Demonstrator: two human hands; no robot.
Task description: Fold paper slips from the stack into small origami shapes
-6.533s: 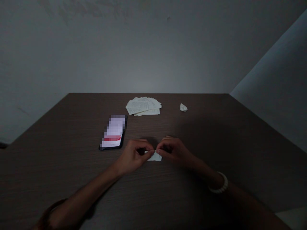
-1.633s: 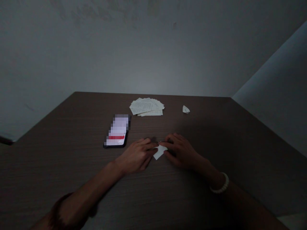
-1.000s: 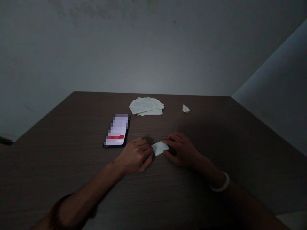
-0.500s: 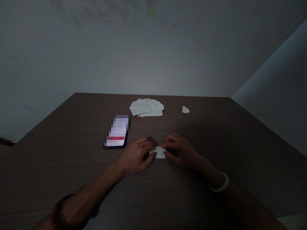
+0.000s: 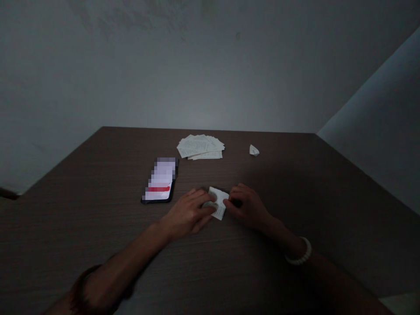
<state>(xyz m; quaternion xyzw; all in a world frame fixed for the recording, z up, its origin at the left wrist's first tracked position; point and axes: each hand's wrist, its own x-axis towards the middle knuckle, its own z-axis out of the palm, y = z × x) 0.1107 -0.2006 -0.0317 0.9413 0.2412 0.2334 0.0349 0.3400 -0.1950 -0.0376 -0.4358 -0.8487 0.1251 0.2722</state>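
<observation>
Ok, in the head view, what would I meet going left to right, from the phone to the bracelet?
Phone → left hand → small paper → right hand → bracelet.

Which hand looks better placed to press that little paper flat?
Probably the left hand: its spread fingers reach over the paper, while the right hand is just at the right edge.

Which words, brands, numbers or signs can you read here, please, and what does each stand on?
No text is readable.
Small paper sheet: printed lines, too small and blurred.
Pile of paper slips: rows of print, too small.
Phone: screen pixelated, unreadable.
Folded paper piece: any marks too small.
</observation>
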